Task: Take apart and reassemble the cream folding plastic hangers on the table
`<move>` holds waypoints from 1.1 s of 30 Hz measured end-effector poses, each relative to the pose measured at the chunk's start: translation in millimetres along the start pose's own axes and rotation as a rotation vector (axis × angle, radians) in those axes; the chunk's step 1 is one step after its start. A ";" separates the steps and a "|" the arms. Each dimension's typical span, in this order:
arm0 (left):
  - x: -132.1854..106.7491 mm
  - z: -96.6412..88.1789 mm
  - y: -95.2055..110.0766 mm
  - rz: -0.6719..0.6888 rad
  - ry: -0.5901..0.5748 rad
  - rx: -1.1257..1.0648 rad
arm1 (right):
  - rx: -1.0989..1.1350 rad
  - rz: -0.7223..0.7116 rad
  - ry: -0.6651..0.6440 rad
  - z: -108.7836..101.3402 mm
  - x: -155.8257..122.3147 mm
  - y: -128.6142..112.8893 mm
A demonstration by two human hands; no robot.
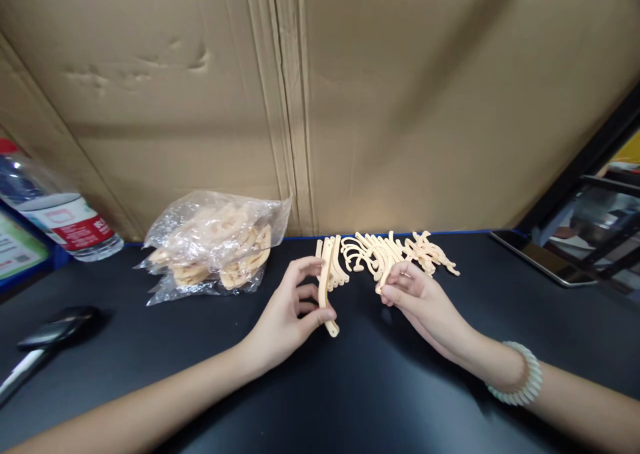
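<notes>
My left hand (300, 304) grips a long, slightly bent beige strip (325, 287) with a small hole at its near end, tilted above the table. A slim curved beige piece (386, 274) is pinched between thumb and fingers of my right hand (420, 301), its lower tip at the thumb. Just behind the left hand lie several similar beige strips (340, 267) side by side. Thin curved beige pieces (356, 251) lie in rows behind the right hand, and it partly hides them. Small irregular beige pieces (427, 251) are heaped to their right.
Clear plastic bags of beige parts (215, 241) stand on the black table (320, 401) at left. A water bottle (75, 221) and a black-headed utensil (60, 327) are farther left. A phone-like slab (543, 257) lies at right. A cardboard wall (400, 107) closes the back.
</notes>
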State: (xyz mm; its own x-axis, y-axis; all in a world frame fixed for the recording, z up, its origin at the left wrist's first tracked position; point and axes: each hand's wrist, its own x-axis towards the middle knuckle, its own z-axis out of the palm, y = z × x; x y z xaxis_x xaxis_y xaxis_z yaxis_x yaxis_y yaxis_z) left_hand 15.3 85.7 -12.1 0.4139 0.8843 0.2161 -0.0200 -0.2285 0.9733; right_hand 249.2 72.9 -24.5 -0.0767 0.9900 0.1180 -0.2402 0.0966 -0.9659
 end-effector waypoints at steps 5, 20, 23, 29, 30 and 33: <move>1.5 2.1 -0.5 -0.052 0.083 -0.114 | 0.025 0.037 -0.016 -2.2 2.6 -0.5; -3.8 10.2 5.1 0.026 -0.026 0.140 | -0.094 0.139 -0.314 10.8 -10.5 -7.5; -5.0 11.8 6.6 0.014 -0.058 0.175 | -0.151 0.125 -0.343 10.2 -9.9 -7.2; -8.1 13.0 3.6 0.061 -0.089 0.213 | -0.214 0.091 -0.398 11.0 -11.0 -4.6; -8.3 12.6 2.5 0.083 -0.099 0.226 | -0.213 0.095 -0.404 10.8 -11.0 -4.4; -9.2 11.3 0.6 0.171 -0.124 0.298 | -0.213 0.103 -0.411 10.0 -10.9 -4.7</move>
State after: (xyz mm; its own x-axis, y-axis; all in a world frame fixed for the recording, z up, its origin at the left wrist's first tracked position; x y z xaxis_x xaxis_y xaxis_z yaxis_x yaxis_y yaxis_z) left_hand 21.8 72.8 -14.4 0.5349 0.7713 0.3450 0.1602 -0.4935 0.8548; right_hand 241.5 60.6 -18.9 -0.4764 0.8773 0.0589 -0.0109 0.0611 -0.9981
